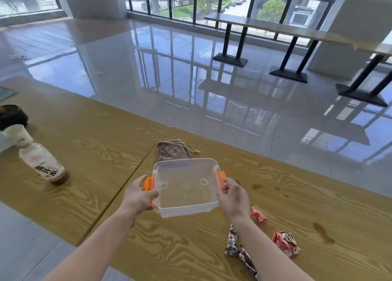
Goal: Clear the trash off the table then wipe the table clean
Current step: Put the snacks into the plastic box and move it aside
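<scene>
I hold a clear plastic box [186, 185] with orange clip handles just above the wooden table [95, 149]. My left hand [139, 195] grips its left orange handle, and my right hand [233, 198] grips the right one. Nothing lies inside the box. A beige cloth [172, 150] lies crumpled on the table just behind it. Three crumpled wrappers lie near my right forearm: a small red one [258, 214], a dark one [235, 243] and a red-and-white one [286, 243]. Brown spill stains [323, 233] mark the table at the right.
A bottle [43, 164] with a little brown liquid stands at the left, with a white cup [18, 134] and a dark bag [11, 116] behind it. Glossy floor lies beyond the table's far edge. Long tables [275, 28] stand by the windows.
</scene>
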Demonstrator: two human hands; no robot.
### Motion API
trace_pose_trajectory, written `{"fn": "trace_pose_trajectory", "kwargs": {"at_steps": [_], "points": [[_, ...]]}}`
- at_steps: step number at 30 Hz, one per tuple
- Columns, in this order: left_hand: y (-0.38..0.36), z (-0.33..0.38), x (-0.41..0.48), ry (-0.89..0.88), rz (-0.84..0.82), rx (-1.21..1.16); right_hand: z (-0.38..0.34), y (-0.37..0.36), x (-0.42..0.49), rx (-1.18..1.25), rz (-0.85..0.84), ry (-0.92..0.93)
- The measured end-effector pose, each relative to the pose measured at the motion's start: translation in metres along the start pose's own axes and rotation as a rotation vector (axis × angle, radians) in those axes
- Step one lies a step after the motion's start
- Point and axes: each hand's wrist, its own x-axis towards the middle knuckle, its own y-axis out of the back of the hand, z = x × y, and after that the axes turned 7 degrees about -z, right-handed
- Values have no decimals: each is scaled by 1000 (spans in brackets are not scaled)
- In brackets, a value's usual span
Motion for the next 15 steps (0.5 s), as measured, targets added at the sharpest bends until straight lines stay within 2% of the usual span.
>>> {"fn": "trace_pose_trajectory", "kwargs": {"at_steps": [15], "points": [[12,-25,8,24,8,49,3,-26,-18,23,-18,-13]]}}
